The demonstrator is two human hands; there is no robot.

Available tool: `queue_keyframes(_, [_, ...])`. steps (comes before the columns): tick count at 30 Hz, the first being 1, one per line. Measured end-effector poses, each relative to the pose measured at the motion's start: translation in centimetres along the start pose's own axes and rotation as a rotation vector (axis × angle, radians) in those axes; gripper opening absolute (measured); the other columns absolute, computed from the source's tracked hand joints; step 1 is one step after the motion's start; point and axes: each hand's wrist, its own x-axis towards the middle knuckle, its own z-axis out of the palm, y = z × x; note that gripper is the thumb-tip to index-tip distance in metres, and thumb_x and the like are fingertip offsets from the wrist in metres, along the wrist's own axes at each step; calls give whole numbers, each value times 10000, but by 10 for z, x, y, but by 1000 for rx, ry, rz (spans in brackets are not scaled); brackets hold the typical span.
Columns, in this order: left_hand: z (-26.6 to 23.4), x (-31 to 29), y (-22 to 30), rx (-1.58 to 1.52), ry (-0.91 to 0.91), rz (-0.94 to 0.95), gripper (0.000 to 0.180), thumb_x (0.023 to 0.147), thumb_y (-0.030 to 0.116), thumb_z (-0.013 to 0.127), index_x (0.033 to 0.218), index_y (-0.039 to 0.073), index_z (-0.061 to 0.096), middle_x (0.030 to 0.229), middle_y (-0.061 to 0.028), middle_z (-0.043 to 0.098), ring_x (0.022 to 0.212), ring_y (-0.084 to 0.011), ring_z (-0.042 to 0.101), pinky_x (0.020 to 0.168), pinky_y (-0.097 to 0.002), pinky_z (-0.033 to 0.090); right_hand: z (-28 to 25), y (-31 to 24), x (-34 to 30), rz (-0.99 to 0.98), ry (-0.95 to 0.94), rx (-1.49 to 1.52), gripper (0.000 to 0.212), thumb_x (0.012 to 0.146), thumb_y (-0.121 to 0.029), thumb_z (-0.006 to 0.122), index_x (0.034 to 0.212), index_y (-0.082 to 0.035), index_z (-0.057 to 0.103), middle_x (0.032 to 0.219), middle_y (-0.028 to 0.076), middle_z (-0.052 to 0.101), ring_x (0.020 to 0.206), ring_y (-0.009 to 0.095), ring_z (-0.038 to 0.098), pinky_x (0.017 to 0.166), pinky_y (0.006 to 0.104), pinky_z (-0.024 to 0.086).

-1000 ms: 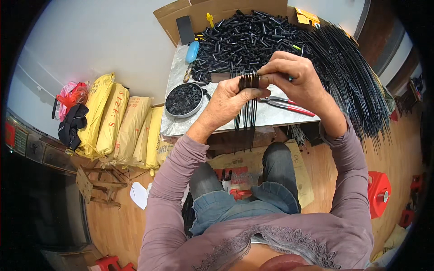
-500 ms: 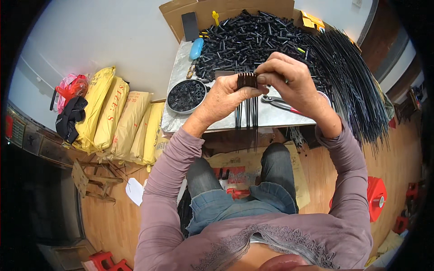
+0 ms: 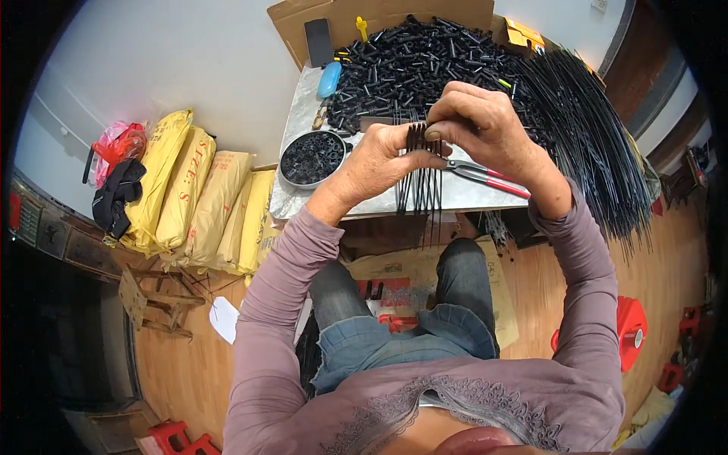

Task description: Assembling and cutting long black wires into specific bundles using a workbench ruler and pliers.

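Hands (image 3: 447,140) rose with rods (image 3: 421,178), above pliers (image 3: 485,174).

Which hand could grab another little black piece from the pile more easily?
Probably the right hand: it sits beside the pile of black pieces, while the left hand grips the bundle of black rods.

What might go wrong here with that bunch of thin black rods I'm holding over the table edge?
The thin black rods hang past the table edge, pinched only at their tops by the left hand and right hand, so a few may slip out to the floor. The red-handled pliers lie right under the right wrist and might get knocked off.
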Motion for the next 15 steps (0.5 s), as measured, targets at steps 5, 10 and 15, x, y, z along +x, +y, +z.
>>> queue_keyframes(5, [-8,5,4,239,-25,115,248,760,173,757,955,36,689,803,-91,698,707,-170,663,652,-302,501,-7,0,7,-92,-64,-137,145,731,-61,734,796,-29,608,722,57,578,587,183,603,496,282,471])
queue_keyframes(10, [-8,4,-6,290,-31,172,241,749,198,770,927,52,697,730,-107,673,629,-196,638,589,-325,474,0,0,4,-83,-23,-108,190,699,-101,761,776,-44,597,696,54,562,582,189,603,491,290,468])
queue_keyframes(15, [-4,8,-12,290,-50,162,185,763,195,762,864,48,712,712,-114,673,616,-216,638,577,-325,475,4,-8,12,-122,18,-231,201,695,-141,761,765,-66,588,689,41,557,568,184,596,485,294,464])
